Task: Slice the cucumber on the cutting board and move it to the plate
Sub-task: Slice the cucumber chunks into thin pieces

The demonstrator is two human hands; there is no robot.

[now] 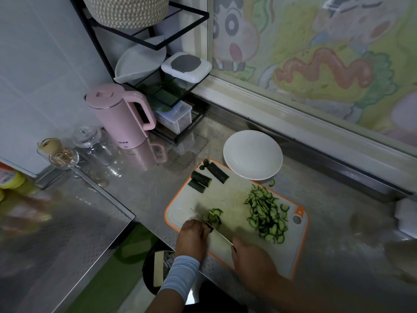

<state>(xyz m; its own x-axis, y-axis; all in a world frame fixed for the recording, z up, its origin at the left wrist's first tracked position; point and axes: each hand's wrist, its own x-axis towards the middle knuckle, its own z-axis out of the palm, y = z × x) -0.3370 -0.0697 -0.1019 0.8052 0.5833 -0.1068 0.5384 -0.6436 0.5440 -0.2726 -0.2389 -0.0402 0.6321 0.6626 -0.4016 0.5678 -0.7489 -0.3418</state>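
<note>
Roughly halfway, we judge: slices [267,213] heaped on the cutting board [228,195], three chunks [201,178] uncut, plate [252,154] holding none. Our right hand [252,258] grips the knife [216,231]; left hand [191,237], fingers curled, pins the cucumber stub [214,225].

left hand [191,237]: fingers curled, knuckles up | right hand [252,256]: grip closed

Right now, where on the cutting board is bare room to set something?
Bare: the cutting board's middle, between the few slices by the knife and the big pile; its left part, between knife tip and cucumber chunks. Crowded: the right side, and near the left hand and right hand.
</note>
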